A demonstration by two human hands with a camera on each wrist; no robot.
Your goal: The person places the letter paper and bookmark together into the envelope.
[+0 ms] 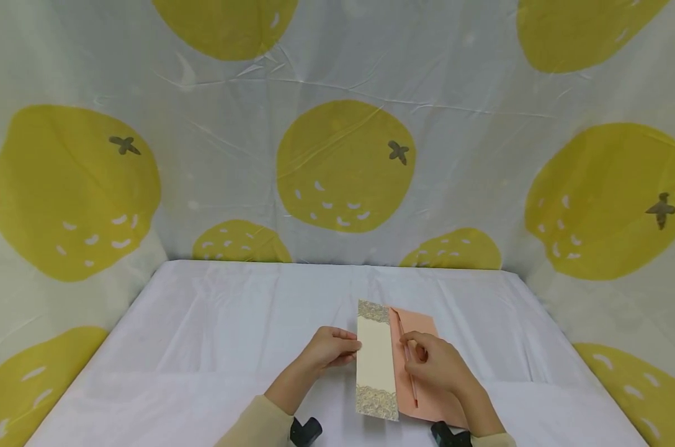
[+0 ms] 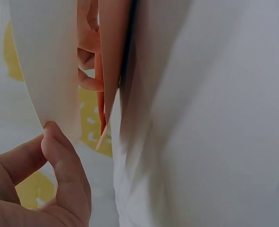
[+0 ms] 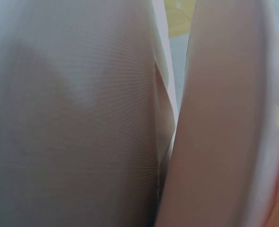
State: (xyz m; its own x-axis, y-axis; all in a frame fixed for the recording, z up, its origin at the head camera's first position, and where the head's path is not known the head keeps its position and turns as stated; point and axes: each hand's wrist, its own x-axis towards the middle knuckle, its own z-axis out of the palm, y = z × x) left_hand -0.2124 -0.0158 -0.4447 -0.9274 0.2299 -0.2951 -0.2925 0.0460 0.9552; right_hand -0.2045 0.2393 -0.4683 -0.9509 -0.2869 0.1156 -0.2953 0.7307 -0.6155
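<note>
A long cream card (image 1: 375, 357) with lace-patterned ends stands at the middle of the table. My left hand (image 1: 330, 347) pinches its left edge between thumb and fingers; the left wrist view shows this pinch (image 2: 59, 146) on the card (image 2: 47, 61) up close. Just right of the card, a salmon-pink envelope (image 1: 435, 397) overlaps it in the head view. My right hand (image 1: 438, 366) lies over the envelope, finger and thumb pinching at its flap edge. Behind the card, right-hand fingers (image 2: 88, 47) show beside the envelope (image 2: 113, 42). A large blurred pinkish sheet (image 3: 219, 118) fills much of the right wrist view.
A white cloth (image 1: 231, 323) covers the table. Behind and at both sides hang pale sheets printed with yellow fruit (image 1: 345, 167). Dark wrist-camera mounts (image 1: 306, 431) sit below each hand, near the beige sleeves (image 1: 259, 425).
</note>
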